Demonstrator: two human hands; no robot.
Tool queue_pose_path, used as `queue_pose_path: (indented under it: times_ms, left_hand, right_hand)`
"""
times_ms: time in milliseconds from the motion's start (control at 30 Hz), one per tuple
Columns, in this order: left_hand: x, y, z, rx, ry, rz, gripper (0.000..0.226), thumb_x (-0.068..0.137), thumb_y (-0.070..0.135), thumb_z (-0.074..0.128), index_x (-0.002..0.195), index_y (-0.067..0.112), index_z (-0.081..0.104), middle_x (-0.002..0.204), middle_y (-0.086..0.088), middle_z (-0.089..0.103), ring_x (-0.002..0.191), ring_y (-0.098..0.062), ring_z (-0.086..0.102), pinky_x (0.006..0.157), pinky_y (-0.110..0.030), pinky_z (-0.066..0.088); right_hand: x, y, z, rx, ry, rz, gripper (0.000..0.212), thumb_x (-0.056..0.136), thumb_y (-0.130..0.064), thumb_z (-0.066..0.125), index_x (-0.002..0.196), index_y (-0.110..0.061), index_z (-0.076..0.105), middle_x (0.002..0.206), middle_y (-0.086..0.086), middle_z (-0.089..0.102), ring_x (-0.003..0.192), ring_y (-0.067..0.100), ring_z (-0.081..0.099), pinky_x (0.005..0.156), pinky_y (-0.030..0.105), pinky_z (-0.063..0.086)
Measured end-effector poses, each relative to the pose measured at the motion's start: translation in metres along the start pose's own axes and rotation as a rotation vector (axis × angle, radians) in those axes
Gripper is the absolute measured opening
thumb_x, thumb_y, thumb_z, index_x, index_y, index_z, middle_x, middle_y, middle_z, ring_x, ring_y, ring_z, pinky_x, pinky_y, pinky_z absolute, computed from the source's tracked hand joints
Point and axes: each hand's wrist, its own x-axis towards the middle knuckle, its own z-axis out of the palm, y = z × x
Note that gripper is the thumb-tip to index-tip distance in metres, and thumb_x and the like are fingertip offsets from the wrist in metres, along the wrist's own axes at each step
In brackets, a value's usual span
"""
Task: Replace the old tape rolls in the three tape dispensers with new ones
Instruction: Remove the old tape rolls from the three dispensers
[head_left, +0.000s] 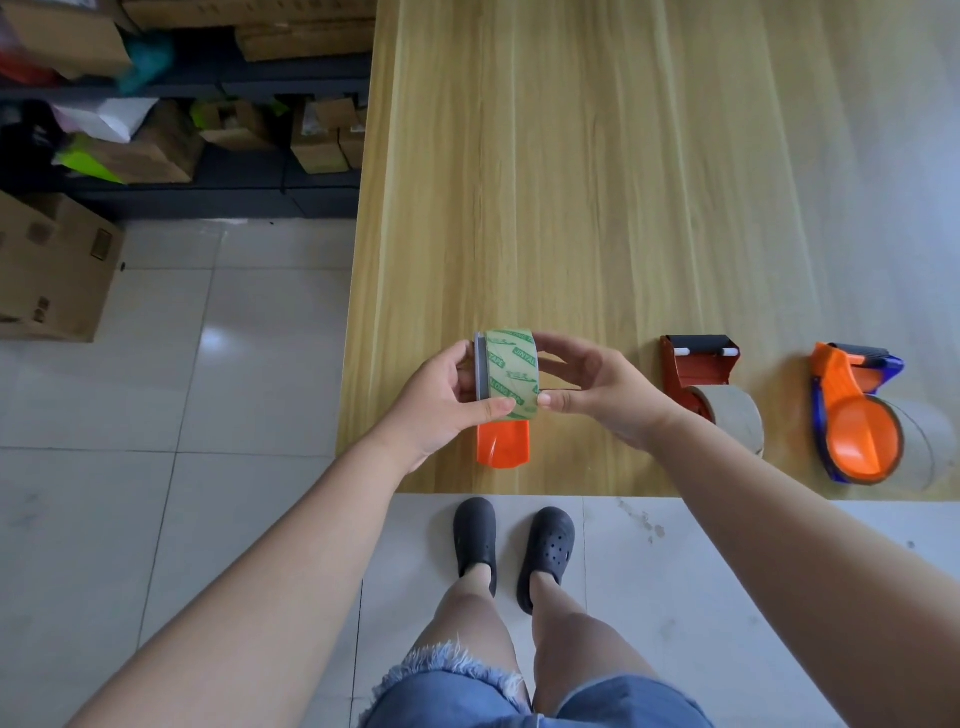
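Note:
A tape roll (511, 371) with green print sits on a dispenser with a grey side plate and an orange handle (503, 442), held above the wooden table's (597, 182) front left corner. My left hand (447, 397) grips the dispenser's grey side, thumb on the roll. My right hand (597, 389) pinches the roll from the right. A red dispenser (698, 366) with a bare cardboard core (735, 418) lies to the right. Further right lies an orange-and-blue dispenser (852, 415) with another near-empty roll (919, 447).
The table's front edge runs just below the dispensers, above my feet in black clogs (514, 545). On the left, past the table's side edge, is tiled floor, a cardboard box (52, 270) and dark shelves (208, 130) stacked with boxes.

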Motion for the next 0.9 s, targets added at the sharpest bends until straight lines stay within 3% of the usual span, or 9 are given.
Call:
queue_pose_path:
  times_ms: [67,200,367,600,767,867,900]
  left_hand:
    - [0.000,0.000,0.000,-0.004,0.009,0.005,0.046,0.077,-0.006,0.068,0.106,0.026,0.052,0.099,0.006,0.069,0.087,-0.002,0.069,0.076,-0.022,0.056]
    - [0.002,-0.001,-0.004,-0.060,0.053,0.029,0.040,0.074,-0.011,0.067,0.101,0.016,0.056,0.084,0.006,0.074,0.081,-0.006,0.070,0.069,-0.021,0.056]
    - [0.003,-0.003,-0.005,-0.120,0.122,0.042,0.038,0.072,-0.014,0.067,0.096,0.015,0.059,0.078,0.007,0.075,0.078,-0.007,0.071,0.065,-0.019,0.055]
    - [0.000,-0.003,-0.008,-0.003,0.040,0.037,0.036,0.081,-0.006,0.064,0.104,0.021,0.057,0.097,0.005,0.071,0.089,-0.004,0.069,0.077,-0.020,0.055]
    - [-0.003,-0.005,-0.011,0.078,0.042,0.037,0.028,0.085,-0.009,0.057,0.110,0.004,0.053,0.100,0.000,0.067,0.085,0.001,0.067,0.076,-0.015,0.053]
    - [-0.002,-0.007,-0.011,0.124,0.081,0.050,0.029,0.083,-0.003,0.062,0.106,0.013,0.055,0.100,0.003,0.068,0.087,-0.001,0.068,0.076,-0.016,0.054]
    - [-0.002,-0.007,-0.011,0.150,0.092,0.059,0.029,0.083,-0.002,0.064,0.104,0.016,0.056,0.099,0.004,0.068,0.087,-0.001,0.068,0.076,-0.017,0.054]
  right_hand:
    - [0.002,0.001,0.000,0.006,-0.007,-0.007,0.062,0.077,0.003,0.067,0.129,-0.022,0.046,0.130,-0.008,0.055,0.118,0.001,0.054,0.087,0.021,0.053]
    - [0.003,0.004,0.002,0.014,0.014,-0.009,0.055,0.072,-0.006,0.071,0.120,-0.025,0.052,0.120,-0.006,0.061,0.113,0.004,0.060,0.088,0.025,0.053]
    - [0.001,0.014,0.012,0.081,0.104,-0.019,0.014,0.079,0.000,0.066,0.087,-0.011,0.064,0.084,-0.005,0.074,0.080,0.006,0.070,0.076,0.019,0.055]
    - [-0.001,0.021,0.020,0.202,0.005,0.018,0.009,0.083,-0.007,0.062,0.090,-0.012,0.061,0.085,-0.005,0.068,0.069,0.001,0.059,0.061,0.015,0.043]
    - [-0.002,0.020,0.026,0.263,0.060,0.014,0.017,0.089,0.005,0.052,0.090,-0.008,0.063,0.074,-0.008,0.072,0.065,0.001,0.063,0.064,0.014,0.048]
    - [0.001,0.020,0.035,0.275,0.089,-0.022,0.004,0.081,-0.018,0.069,0.083,-0.015,0.070,0.080,-0.003,0.071,0.071,0.006,0.063,0.071,0.020,0.049]
    - [0.002,0.021,0.037,0.286,0.101,-0.023,0.017,0.071,-0.033,0.078,0.080,-0.019,0.072,0.083,0.000,0.070,0.075,0.010,0.061,0.073,0.021,0.048]
